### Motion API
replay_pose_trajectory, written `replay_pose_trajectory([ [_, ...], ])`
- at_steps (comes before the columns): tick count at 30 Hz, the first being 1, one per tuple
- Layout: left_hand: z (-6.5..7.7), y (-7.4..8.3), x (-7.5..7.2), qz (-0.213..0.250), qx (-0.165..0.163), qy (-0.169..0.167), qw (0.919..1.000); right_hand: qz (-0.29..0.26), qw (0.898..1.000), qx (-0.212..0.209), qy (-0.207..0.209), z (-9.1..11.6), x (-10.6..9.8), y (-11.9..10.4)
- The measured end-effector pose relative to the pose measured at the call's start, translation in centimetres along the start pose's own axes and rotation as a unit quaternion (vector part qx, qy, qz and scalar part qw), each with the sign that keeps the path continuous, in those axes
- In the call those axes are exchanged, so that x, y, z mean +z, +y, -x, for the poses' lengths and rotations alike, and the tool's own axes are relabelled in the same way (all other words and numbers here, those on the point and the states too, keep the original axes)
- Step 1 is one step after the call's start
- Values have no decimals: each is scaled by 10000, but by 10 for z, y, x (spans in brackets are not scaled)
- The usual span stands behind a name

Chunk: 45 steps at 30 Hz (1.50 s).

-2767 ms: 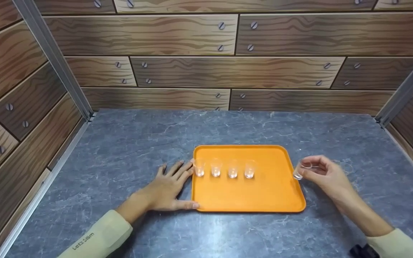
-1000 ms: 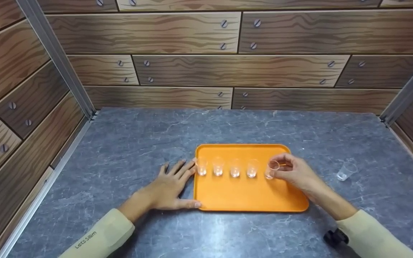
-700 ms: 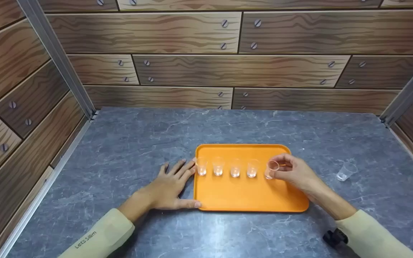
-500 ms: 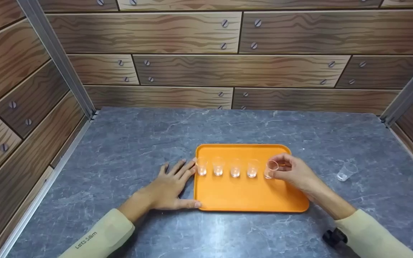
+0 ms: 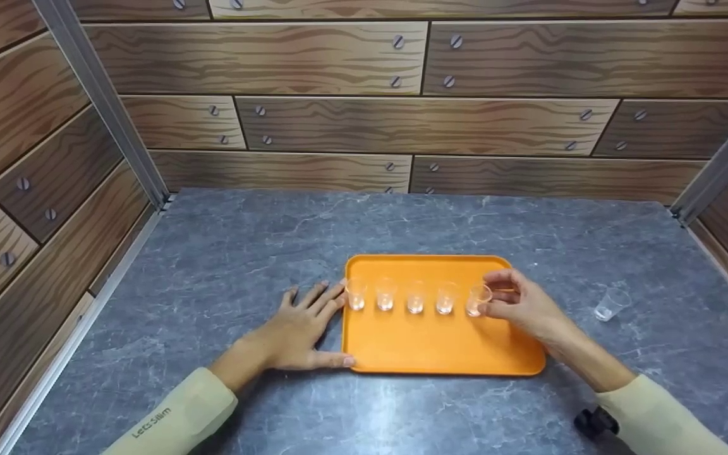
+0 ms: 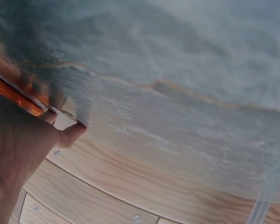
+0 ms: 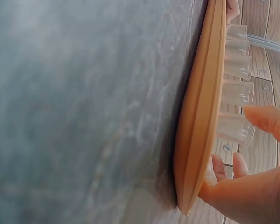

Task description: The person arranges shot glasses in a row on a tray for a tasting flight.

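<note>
Several small clear shot glasses stand upright in a row on an orange tray (image 5: 433,344). At the row's right end is one shot glass (image 5: 474,304) with my right hand (image 5: 525,309) around its right side. The thumb and fingers of that hand are spread apart; in the right wrist view a gap shows between the lower fingers and this end glass (image 7: 233,128). My left hand (image 5: 294,338) lies spread on the table, its fingertips and thumb touching the tray's left edge. In the left wrist view only part of the left hand (image 6: 23,144) shows.
Another shot glass (image 5: 610,304) sits apart on the grey marbled table (image 5: 263,221), right of the tray. Wood-patterned walls (image 5: 339,123) close off the back and sides, with a metal post (image 5: 98,95) at the left corner.
My right hand brought a shot glass leftward from beyond the tray's right edge and set it at the row's end. Its fingers have just loosened from the glass. The left hand has stayed put.
</note>
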<state>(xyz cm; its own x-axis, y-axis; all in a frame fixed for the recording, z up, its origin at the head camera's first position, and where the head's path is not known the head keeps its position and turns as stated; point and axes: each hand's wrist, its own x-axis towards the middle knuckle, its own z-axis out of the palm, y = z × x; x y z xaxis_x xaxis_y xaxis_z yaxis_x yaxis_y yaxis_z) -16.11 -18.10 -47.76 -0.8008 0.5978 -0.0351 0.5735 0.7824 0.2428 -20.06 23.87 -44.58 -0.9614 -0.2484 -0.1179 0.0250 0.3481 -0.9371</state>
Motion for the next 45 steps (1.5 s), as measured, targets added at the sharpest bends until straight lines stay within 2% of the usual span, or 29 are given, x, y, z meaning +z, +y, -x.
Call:
replay_pose_trajectory([
  [11,0,0,1,-68,49,114,9999,68,9999,109,92,6,-10,-5],
  [15,1,-1,0,-100,43,94,9999,27,9998,20,189,8,-11,-6],
  [30,1,0,0,-107,88,115,9998,110,9916,-641,1119,22,-26,-1],
  [39,2,0,-1,-99,27,19,9999,-143,9845,-786,1564,33,-40,6],
  [45,-1,2,-3,-64,25,-27,10000,-14,9785,-899,1857,41,-52,10],
])
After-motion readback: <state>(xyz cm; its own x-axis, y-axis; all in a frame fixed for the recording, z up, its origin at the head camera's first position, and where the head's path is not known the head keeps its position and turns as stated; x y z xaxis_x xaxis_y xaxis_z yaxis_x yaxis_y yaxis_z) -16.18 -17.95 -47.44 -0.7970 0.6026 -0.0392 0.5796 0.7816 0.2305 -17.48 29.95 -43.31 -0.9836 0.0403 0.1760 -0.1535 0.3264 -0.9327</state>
